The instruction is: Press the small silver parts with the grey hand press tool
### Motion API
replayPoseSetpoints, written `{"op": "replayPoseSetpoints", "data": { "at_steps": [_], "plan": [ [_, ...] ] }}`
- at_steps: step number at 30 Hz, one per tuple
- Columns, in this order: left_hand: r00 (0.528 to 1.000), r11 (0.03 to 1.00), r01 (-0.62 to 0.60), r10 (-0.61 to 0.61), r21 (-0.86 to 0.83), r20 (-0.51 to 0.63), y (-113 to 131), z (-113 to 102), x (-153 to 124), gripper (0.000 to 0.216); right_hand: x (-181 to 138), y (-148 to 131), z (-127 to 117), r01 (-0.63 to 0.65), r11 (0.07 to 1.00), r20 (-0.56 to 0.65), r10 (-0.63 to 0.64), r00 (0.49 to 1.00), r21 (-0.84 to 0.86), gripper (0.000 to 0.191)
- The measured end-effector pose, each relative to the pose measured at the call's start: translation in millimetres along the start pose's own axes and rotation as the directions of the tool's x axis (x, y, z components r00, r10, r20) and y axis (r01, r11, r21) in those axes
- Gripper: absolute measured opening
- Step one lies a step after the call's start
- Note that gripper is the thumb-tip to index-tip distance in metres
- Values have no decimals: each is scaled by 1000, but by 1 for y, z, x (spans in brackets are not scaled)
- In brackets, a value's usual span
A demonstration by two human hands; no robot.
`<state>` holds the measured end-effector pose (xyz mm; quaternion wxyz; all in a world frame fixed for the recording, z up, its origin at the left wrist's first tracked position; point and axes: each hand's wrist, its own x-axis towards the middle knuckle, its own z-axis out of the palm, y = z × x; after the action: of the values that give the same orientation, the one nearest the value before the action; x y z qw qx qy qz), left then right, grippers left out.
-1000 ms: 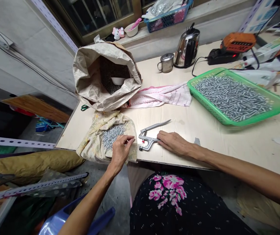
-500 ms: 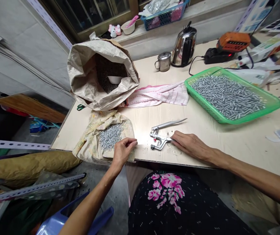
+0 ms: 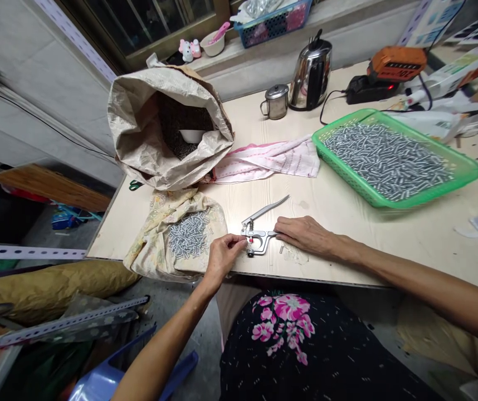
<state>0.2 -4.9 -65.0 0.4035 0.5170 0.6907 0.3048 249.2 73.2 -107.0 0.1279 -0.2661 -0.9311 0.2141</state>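
Observation:
A metal hand press tool point(image 3: 259, 231) with long handles lies on the pale table point(image 3: 347, 234) near its front edge. My right hand point(image 3: 303, 234) rests flat on the tool's lower handle, fingers closed over it. My left hand point(image 3: 223, 257) pinches a small metal piece at the tool's jaw. Left of it a patterned cloth point(image 3: 172, 239) holds a pile of small silver metal parts point(image 3: 188, 234).
A large paper sack point(image 3: 167, 128) of dark parts stands behind the cloth. A pink cloth point(image 3: 268, 159) lies mid-table. A green tray point(image 3: 393, 159) full of silver pieces sits at right. A kettle point(image 3: 311, 69), metal cup point(image 3: 276, 102) and orange device point(image 3: 396, 62) stand at the back.
My left hand moved right from the cloth's pile to the tool's jaw with a pinched piece. My right hand slid the tool back left, toward it.

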Motion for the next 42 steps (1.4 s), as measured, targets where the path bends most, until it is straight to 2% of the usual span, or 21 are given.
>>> {"op": "replayPoseSetpoints", "data": {
  "at_steps": [6, 11, 21, 25, 32, 37, 42],
  "plan": [
    [999, 1000, 30, -30, -3, 17, -6, 7, 3, 22, -2, -3, 6, -15, 992, -56, 8, 998, -125, 34],
    [999, 998, 36, -37, 50, 21, -6, 12, 4, 20, -7, -4, 13, 11, 971, -130, -43, 991, -237, 35],
    [1000, 989, 17, -17, 147, 3, -8, 12, -2, 20, -10, -4, 15, 42, 963, -152, -85, 985, -265, 29],
    [998, 978, 35, -47, 205, 52, -8, 10, 4, 21, -10, -3, 16, 43, 965, -154, -85, 984, -260, 26],
    [983, 975, 76, -108, 208, 149, -9, 9, 8, 32, -11, -3, 16, 51, 962, -143, -93, 985, -270, 24],
    [982, 972, 84, -118, 219, 147, -9, 11, 7, 37, -9, -5, 20, -24, 968, -145, -13, 989, -251, 22],
    [950, 951, 119, -192, 285, 246, 0, 4, 14, 42, -11, -6, 23, -36, 956, -163, -13, 987, -292, 20]
  ]
}}
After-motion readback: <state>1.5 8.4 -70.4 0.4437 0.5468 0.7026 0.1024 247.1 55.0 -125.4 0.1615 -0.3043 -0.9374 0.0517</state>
